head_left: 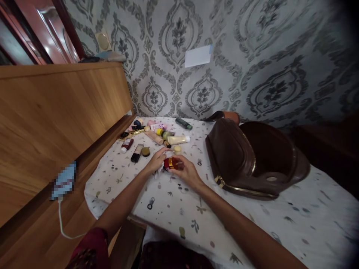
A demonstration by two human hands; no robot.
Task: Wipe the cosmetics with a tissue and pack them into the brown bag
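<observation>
A small red bottle with a gold band and an amber top (170, 163) lies sideways between my two hands, just over the table. My right hand (189, 173) is closed around the amber end. At the other end, my left hand (157, 160) presses a crumpled white cloth (159, 171) to the bottle, its index finger stretched over the top. Just beyond the fingers sits a small pale yellow round item (177, 148). Left of my left hand are a round olive jar (145, 151) and a black-capped foundation bottle (137, 152).
A brown leather bag (230, 153) stands unzipped on the right. Toward the wall lie a cream tube (178, 139), a dark green bottle (183, 123) and several other cosmetics. A dark red bottle with a white cap (127, 145) lies left. A wooden panel (70, 101) borders the cloth-covered table (174, 205).
</observation>
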